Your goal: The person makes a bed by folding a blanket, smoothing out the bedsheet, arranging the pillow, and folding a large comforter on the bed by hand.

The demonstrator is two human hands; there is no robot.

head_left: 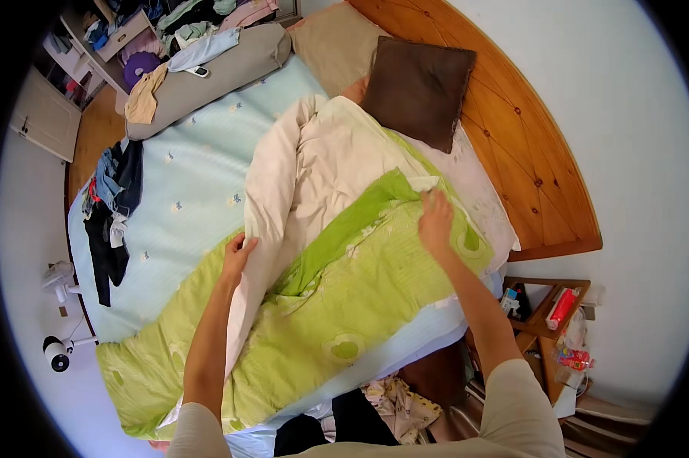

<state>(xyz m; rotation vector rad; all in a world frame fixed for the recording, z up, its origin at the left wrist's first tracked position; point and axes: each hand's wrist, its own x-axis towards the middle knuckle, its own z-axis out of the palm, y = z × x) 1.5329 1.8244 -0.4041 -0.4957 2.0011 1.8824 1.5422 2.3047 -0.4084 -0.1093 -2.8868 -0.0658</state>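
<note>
A green quilt (pixel 375 282) with a cream underside lies partly folded over on the bed, its cream side (pixel 333 145) turned up toward the pillows. My left hand (pixel 239 256) is closed on the quilt at a long cream fold, left of the middle. Farther right, my right hand (pixel 436 221) has its fingers closed at the quilt's green and white edge, near the pillows. Part of the cloth in each grip is hidden by the fingers. Between my hands runs a brighter green band (pixel 344 237) of the quilt, rumpled and slanting.
A light blue sheet (pixel 199 175) covers the mattress. By the wooden headboard (pixel 528 153) lie a brown cushion (pixel 419 90) and a beige pillow (pixel 337 47). Dark clothes (pixel 111 214) lie at the left edge, a long grey bolster (pixel 230 76) at the far side. A nightstand (pixel 539 313) stands right.
</note>
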